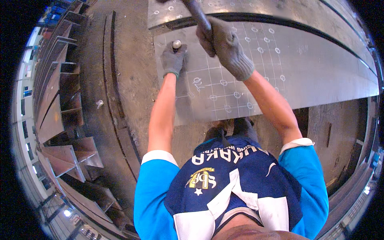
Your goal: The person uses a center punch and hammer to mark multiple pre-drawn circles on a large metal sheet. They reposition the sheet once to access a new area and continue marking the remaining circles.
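My left hand [173, 61], in a grey knitted glove, is closed around a short metal punch [177, 44]. Only its round shiny top shows; the tip is hidden under the fingers. That hand rests near the left edge of a flat grey steel plate [320, 70]. White chalk lines and small circles form a grid across the plate. My right hand [230, 50], gloved alike, grips the handle of a hammer [197, 15] held above the plate. The hammer's far end is partly cut off by the upper rim of the picture.
Beyond the plate lies another marked steel plate [256, 7], with a dark gap between them. A long dark steel bar [110, 68] runs along the brown floor [134, 76] to the left. Welded steel sections with upright ribs [60, 100] stand farther left.
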The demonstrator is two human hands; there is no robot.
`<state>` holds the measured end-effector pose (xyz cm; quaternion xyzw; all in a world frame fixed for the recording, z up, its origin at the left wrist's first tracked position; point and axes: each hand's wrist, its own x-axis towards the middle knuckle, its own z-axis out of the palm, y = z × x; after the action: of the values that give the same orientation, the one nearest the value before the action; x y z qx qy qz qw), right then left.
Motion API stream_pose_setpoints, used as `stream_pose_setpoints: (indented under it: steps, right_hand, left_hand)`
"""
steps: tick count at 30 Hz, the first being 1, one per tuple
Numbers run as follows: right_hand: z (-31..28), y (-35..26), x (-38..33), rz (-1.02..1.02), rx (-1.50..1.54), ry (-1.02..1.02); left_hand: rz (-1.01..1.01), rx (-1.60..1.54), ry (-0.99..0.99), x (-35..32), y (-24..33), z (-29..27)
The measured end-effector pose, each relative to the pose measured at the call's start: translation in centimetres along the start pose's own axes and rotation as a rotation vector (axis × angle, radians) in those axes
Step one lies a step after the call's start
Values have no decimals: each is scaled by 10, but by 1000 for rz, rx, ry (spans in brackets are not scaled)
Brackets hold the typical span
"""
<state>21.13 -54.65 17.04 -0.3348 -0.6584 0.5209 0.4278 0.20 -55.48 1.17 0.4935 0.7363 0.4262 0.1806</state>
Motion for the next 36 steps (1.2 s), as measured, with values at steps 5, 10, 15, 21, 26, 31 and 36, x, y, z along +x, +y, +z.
stream_pose_setpoints:
  steps: [5,10,15,21,26,31,36]
  right_hand:
    - [5,103,42,-477,-616,76]
    - [-50,176,-42,222,-469,-239]
    - [-70,162,-166,533,-116,-157]
    - [-99,83,-281,851,117,219]
    - [-115,63,-334,915,247,292]
    - [-130,86,-356,851,744,241]
    - [-150,114,-353,754,1126,178]
  left_hand:
    - [-82,-93,-90,9,-13,3]
    - [-22,108,-46,-11,7,-1]
    - [12,90,-73,-16,-1,-13]
    - [28,88,-26,-15,-7,-13]
    - [113,131,75,-18,1,0]
    - [8,90,40,-18,9,-6]
    - [-202,-583,148,-47,-11,-17]
